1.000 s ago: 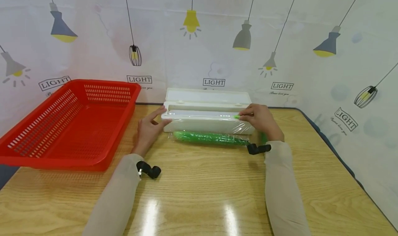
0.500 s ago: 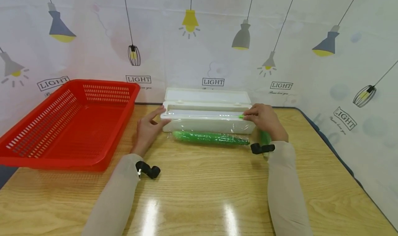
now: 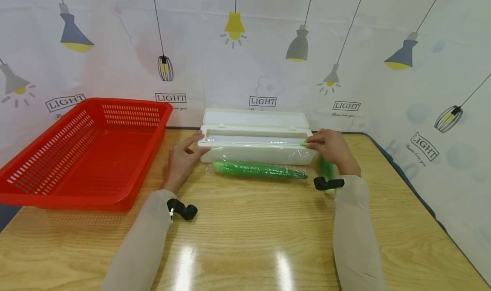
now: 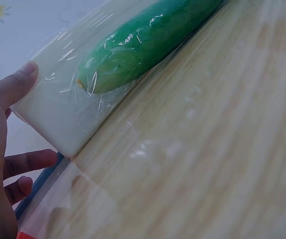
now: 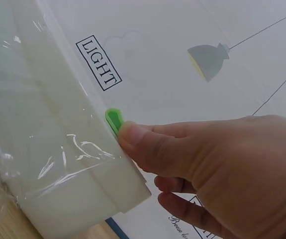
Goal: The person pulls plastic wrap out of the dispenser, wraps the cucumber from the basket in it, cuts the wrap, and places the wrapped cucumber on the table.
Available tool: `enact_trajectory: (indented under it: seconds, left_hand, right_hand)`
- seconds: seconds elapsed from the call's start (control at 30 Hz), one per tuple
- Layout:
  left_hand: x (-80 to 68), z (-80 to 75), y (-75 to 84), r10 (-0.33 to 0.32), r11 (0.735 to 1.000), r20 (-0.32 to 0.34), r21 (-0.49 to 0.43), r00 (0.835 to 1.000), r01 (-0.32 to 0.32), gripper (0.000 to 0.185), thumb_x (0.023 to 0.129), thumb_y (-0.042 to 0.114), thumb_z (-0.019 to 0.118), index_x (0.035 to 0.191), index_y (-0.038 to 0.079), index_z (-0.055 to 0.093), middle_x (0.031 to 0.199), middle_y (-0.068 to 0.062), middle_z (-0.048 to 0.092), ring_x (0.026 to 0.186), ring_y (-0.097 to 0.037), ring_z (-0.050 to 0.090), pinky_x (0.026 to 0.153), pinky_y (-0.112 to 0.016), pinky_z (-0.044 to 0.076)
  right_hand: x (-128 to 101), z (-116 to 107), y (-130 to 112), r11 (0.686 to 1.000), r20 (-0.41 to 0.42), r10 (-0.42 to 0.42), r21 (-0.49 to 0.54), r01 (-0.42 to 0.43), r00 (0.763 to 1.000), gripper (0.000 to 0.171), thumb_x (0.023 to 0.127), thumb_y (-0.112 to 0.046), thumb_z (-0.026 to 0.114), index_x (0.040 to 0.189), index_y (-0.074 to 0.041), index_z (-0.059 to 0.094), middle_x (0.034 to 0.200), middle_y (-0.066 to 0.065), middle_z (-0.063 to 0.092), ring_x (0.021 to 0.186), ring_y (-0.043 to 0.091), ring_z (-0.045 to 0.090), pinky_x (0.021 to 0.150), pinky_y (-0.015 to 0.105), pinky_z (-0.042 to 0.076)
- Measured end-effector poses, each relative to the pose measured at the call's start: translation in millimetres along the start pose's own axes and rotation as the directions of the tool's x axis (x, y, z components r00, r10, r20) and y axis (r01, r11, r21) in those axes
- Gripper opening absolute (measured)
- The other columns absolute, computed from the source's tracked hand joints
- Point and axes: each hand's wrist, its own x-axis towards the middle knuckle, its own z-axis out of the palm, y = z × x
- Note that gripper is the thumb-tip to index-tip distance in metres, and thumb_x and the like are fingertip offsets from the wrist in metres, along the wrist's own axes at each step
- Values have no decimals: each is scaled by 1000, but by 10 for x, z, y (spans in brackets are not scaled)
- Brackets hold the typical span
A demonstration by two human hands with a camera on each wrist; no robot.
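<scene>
Right hand (image 3: 333,150) pinches the green slider (image 5: 114,119) at the dispenser's (image 3: 256,144) right end; left hand (image 3: 183,157), fingers relaxed, braces the left end. If that brace slips, the film (image 3: 268,154) over the cucumber (image 3: 258,170) likely tears ragged.

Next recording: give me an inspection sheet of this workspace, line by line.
Surface: wooden table, glossy, with light glare.
Job's things: white dispenser, lid open, film draped over its front; green slider near its right end; wrapped green cucumber in front of it.
Clutter: red basket at left, nothing seen inside.
Grippers: left hand rests open against the dispenser's left end; right hand has its fingers on the slider.
Cables: nothing seen.
Surroundings: backdrop with lamp drawings.
</scene>
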Motion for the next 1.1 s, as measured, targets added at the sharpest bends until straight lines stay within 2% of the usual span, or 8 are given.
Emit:
enact_trajectory:
  seconds: [0.23,0.53,0.8,1.1]
  left_hand:
    - [3,-5,-8,2,1000,-4,-1,1000,-2,54,74,53,75,123,32,66,133,11,55,64,-17,52,53,-25,40]
    - [4,-11,-15,5,1000,-6,0,1000,-5,53,74,52,76,123,32,66,131,18,55,63,-16,53,53,-24,41]
    - [-6,-8,19,-12,1000,4,-5,1000,12,54,75,54,75,124,32,66,132,17,55,65,-17,52,53,-25,40]
    - [-15,-5,25,29,998,-6,-58,1000,-29,51,77,44,78,122,23,68,131,10,57,63,-19,52,53,-22,41]
  right_hand:
    - [-4,-7,48,1000,-21,10,-21,-10,1000,20,90,-18,67,104,-5,74,100,14,65,90,31,59,79,46,45]
    - [-23,1,84,1000,-57,-11,-20,10,998,20,90,-19,68,102,-6,74,92,12,64,80,28,56,72,42,43]
    - [-36,3,137,1000,-80,-7,-16,5,997,18,90,-19,68,102,-6,75,90,11,64,76,26,53,70,40,40]
    - [-77,-11,127,999,-72,30,13,-30,997,21,92,-18,66,104,-4,74,96,13,64,80,27,57,69,41,43]
